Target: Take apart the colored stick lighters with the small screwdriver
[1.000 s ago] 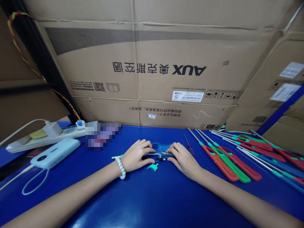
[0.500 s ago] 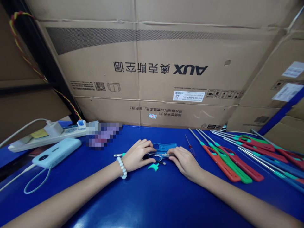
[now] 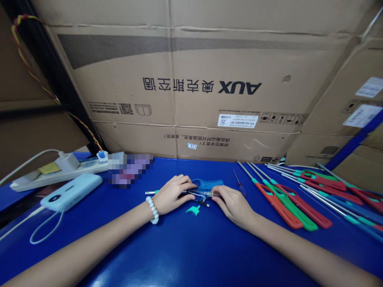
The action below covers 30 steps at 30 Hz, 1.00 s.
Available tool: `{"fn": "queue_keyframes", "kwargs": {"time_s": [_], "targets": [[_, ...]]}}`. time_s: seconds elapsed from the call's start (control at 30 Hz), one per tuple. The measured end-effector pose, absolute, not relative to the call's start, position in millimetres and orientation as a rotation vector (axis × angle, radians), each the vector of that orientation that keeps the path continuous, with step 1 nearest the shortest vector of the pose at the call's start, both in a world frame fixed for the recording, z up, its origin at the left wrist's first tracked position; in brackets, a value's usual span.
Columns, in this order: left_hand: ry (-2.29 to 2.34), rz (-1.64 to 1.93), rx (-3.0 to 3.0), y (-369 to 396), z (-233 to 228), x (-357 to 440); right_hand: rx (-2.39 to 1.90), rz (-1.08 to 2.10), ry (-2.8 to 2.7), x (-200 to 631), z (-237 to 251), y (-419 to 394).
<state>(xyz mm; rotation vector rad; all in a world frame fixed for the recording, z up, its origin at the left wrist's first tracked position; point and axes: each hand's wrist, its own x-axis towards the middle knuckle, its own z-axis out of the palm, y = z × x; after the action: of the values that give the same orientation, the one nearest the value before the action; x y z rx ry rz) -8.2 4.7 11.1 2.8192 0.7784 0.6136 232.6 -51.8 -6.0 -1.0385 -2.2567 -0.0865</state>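
Observation:
My left hand (image 3: 172,194), a pale bead bracelet at its wrist, grips an opened long-nosed lighter. The lighter's metal tube (image 3: 150,193) sticks out to the left of that hand. Thin white wires (image 3: 200,195) and a black igniter piece (image 3: 204,203) come out between both hands. Between thumb and fingers, my right hand (image 3: 235,205) pinches a small part with a clear and metal end (image 3: 210,194); its rest is hidden in the palm. Just behind lies a blue lighter half-shell (image 3: 211,184). A loose teal trigger (image 3: 194,209) lies in front.
On the right lie several lighters, with an orange one (image 3: 279,205) and a green one (image 3: 295,207) nearest. A screwdriver (image 3: 241,188) is beside my right hand. At left are a power bank (image 3: 73,191) and a power strip (image 3: 89,164). A cardboard wall (image 3: 191,111) stands behind.
The lighter's tube has shifted slightly to the right along with my left hand. My right hand has turned a little around the small part. Nothing was let go.

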Motion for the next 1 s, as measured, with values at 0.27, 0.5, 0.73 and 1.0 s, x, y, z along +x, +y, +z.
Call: {"fn": "queue_keyframes", "kwargs": {"time_s": [0.27, 0.5, 0.73, 1.0], "targets": [[0.727, 0.704, 2.785, 12.9, 8.3, -12.0, -1.182, 0.009, -2.188, 234.3, -4.3, -52.2], [0.664, 0.651, 2.896, 14.4, 9.3, -12.8, -1.225, 0.023, -2.188, 234.2, -3.8, -52.4], [0.615, 0.754, 2.903, 12.2, 9.8, -13.2, -1.204, 0.011, -2.199, 235.2, -4.6, -52.1], [0.53, 0.752, 2.844, 7.0, 10.4, -9.3, -1.192, -0.041, -2.218, 234.4, -4.4, -52.2]]}}
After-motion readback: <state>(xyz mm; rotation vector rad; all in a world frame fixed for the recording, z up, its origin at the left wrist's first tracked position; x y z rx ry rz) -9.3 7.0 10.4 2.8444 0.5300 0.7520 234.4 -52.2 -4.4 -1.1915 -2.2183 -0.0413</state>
